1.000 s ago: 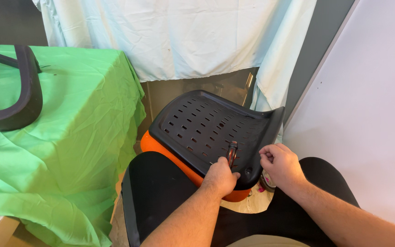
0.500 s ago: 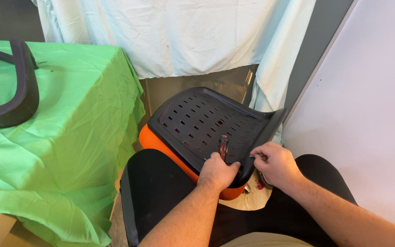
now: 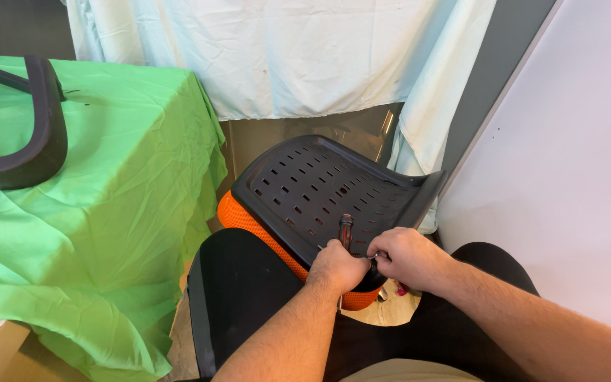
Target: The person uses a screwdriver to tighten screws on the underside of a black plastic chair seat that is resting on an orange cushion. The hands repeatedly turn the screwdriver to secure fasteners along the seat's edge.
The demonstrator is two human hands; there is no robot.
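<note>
Black slotted plastic forms the seat pan (image 3: 319, 191), which lies upside down across the person's lap with its orange cushion (image 3: 249, 223) facing down. Judging by its shape, the seat is stiff and fairly light; the pan's raised edges offer the surest grip, while the mesh-covered cushion would give under pressure.

At the near edge of the seat, the left hand (image 3: 335, 267) is closed in a fist around a screwdriver (image 3: 346, 230), whose dark, red-tinged handle stands up out of the fist over the slots. That handle looks hard and smooth, so a full wrap of the fingers suits it. The right hand (image 3: 406, 256) sits just beside the left, touching it, fingers curled and pinched on something small and metallic at the seat's edge; what it is cannot be told.

Both forearms reach forward from the bottom of the view and converge on that spot, wrists roughly level.

Left of the seat stands a surface under a green cloth (image 3: 93, 212), carrying a black curved frame (image 3: 40, 134). Behind the seat hangs a pale sheet (image 3: 284, 49).
</note>
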